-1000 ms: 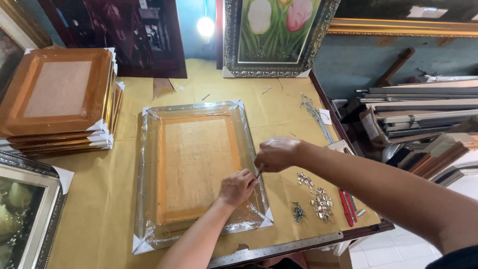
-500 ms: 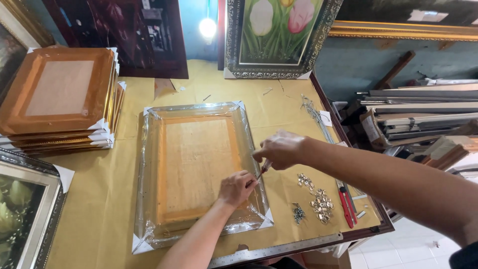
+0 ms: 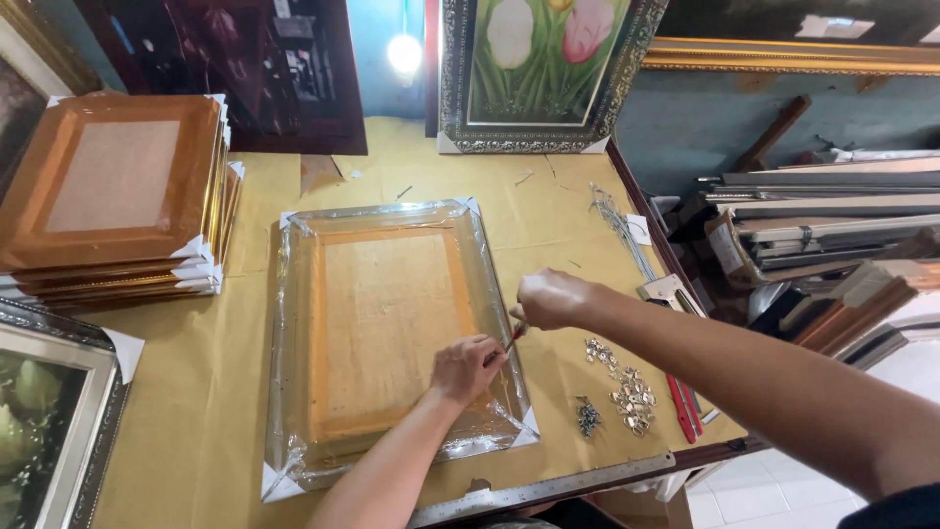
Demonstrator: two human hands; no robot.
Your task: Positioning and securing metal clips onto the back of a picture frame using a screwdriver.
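A wooden picture frame (image 3: pixel 387 333) wrapped in clear plastic lies face down on the yellow-covered table (image 3: pixel 206 392). My left hand (image 3: pixel 465 367) rests on the frame's right rail, fingers pinched around something small that I cannot make out. Just above it my right hand (image 3: pixel 548 297) grips a thin red-handled tool (image 3: pixel 515 335), whose tip points down at the rail beside the left fingers.
Small metal hangers (image 3: pixel 632 397) and dark screws (image 3: pixel 587 416) lie right of the frame, with red-handled tools (image 3: pixel 679 407). A steel ruler (image 3: pixel 543 490) lies along the near edge. Stacked frames (image 3: pixel 113 196) sit at left, a tulip painting (image 3: pixel 539 69) stands behind, mouldings (image 3: pixel 822 216) at right.
The right hand has shifted slightly along the right rail with the tool. The left hand stays pinched on the same spot of the rail.
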